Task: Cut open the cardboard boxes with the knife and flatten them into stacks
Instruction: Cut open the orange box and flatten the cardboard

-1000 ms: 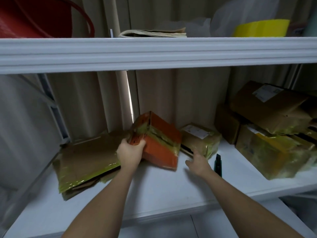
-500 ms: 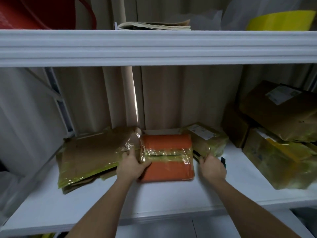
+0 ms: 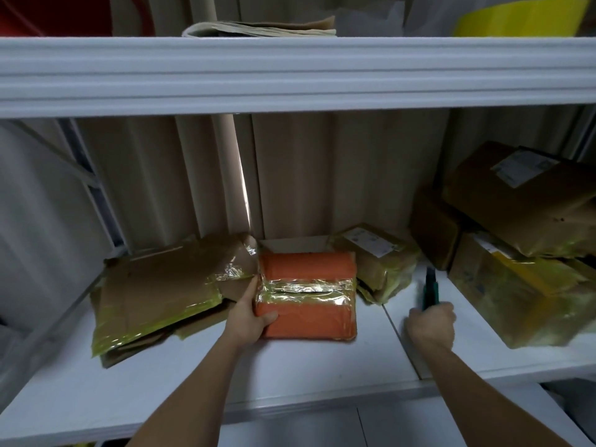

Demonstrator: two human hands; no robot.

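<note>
Head view, looking down onto a white shelf (image 3: pixel 290 375) with a seam running front to back on its right half. Nearest, two bare forearms reach in. Left hand (image 3: pixel 250 319) grips the near left corner of the orange box (image 3: pixel 309 295), thumb on top, fingers down its side — the box lies flat on the shelf, a band of shiny clear tape (image 3: pixel 306 290) across its lid. Right hand (image 3: pixel 430 324), a little blurred, is curled round the handle of the dark green knife (image 3: pixel 430 287), whose tip points away toward the back, just right of the seam.

Left of the orange box sits a stack of flattened cardboard (image 3: pixel 161 295) with yellowish tape along its edges, touching the box's left side. Right of it, a small brown parcel (image 3: pixel 375 259) with a white label, wrapped in yellow-tinted tape. Further right — a pile of larger brown boxes (image 3: pixel 522 253), one tilted on top of the others, tape glinting.

Behind everything, pale ribbed wall panels (image 3: pixel 338 175) with a bright slit of light (image 3: pixel 245 201) between them. Overhead, the thick white edge of an upper shelf (image 3: pixel 290 72), carrying folded paper (image 3: pixel 258 29) and a yellow tub (image 3: pixel 519 17).
</note>
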